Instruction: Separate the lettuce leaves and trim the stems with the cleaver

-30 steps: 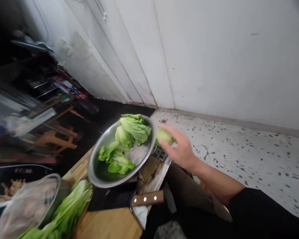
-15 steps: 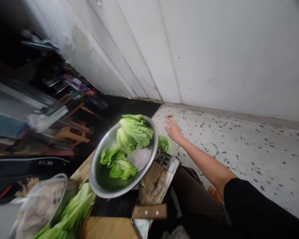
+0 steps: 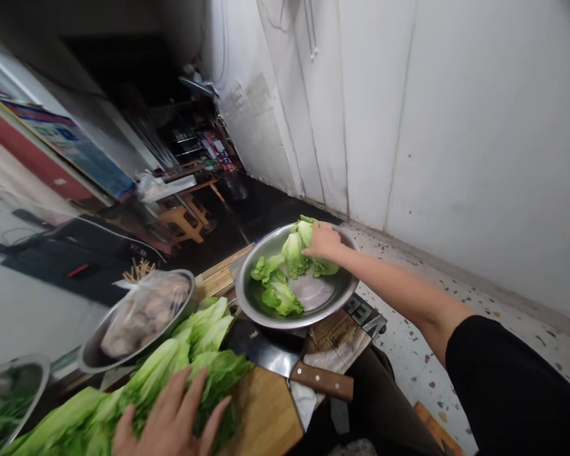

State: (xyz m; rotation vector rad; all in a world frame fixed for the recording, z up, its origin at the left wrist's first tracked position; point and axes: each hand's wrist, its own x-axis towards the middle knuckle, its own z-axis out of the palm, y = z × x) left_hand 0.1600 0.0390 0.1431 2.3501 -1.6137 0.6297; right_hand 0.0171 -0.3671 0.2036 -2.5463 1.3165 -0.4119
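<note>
My left hand point(image 3: 171, 411) lies with its fingers spread over a pile of green lettuce point(image 3: 137, 380), on and beside a wooden cutting board point(image 3: 270, 411). At the far right side of a metal bowl point(image 3: 245, 304), my right hand point(image 3: 325, 242) is closed on lettuce leaves point(image 3: 294, 253); its fingertips are partly hidden. More leaves point(image 3: 281, 294) lie lower in the same bowl. A cleaver point(image 3: 325, 380) with a brown wooden handle rests between the board and the bowl, its blade partly under the bowl.
Left of the lettuce stands a metal bowl point(image 3: 89, 361) holding a plastic bag of pale, lumpy contents point(image 3: 140, 310). Another bowl point(image 3: 40, 373) with greens is at the left edge. A white wall point(image 3: 479, 126) rises at the right; an orange stool point(image 3: 183, 221) stands farther back.
My right hand has come from over the floor, beyond the bowl, onto the lettuce inside it. My left hand has come into view on the lettuce pile. The view has swung left.
</note>
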